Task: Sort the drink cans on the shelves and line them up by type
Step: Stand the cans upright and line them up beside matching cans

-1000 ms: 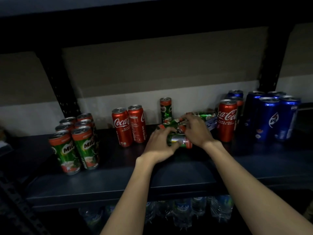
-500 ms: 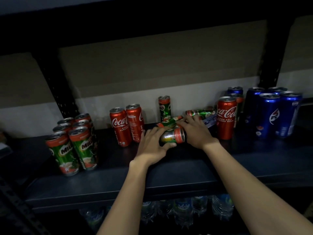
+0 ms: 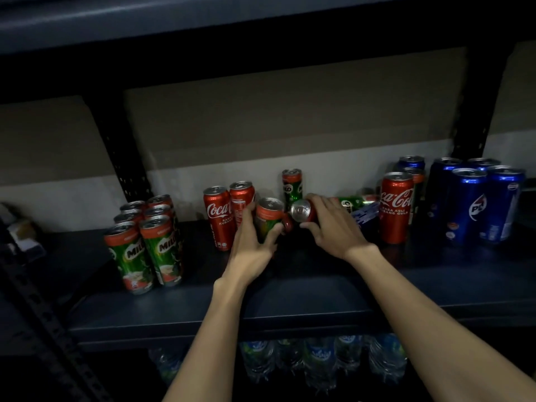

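A: Dim dark shelf (image 3: 290, 294), pale wall behind, water bottles (image 3: 319, 364) on the level below. What were the hands doing?

B: Left hand (image 3: 255, 250) had its fingers (image 3: 274, 232) curled round a Milo can (image 3: 268, 219), roughly upright, tilted a little, top toward the camera. Right hand (image 3: 333, 227) had its fingers clamped on a second can (image 3: 303, 211), red rim, lying over with its lid facing the camera. The two cans nearly touched mid-shelf; couldn't tell if they actually did.

A: Where did those cans need to go?

B: Judging by type, to the Milo group (image 3: 145, 239), standing in rows well to the left of both hands. Left hand was the nearer one. Long axis of its can was already close to vertical, so a sideways carry should do. The right hand's can would need tipping upright first.

A: Anything between?

B: Two Coca-Cola cans (image 3: 226, 213) stood just left of the left hand, right in the path. Lift over or go round the front, I'd say.

A: Rest of the shelf?

B: One upright Milo can (image 3: 292, 184) at the back, another green can (image 3: 351, 202) lying on its side behind the right hand. A lone Coca-Cola can (image 3: 396, 207) to the right, then the blue Pepsi cans (image 3: 475, 204) at the far right. Sorting looked partly done.
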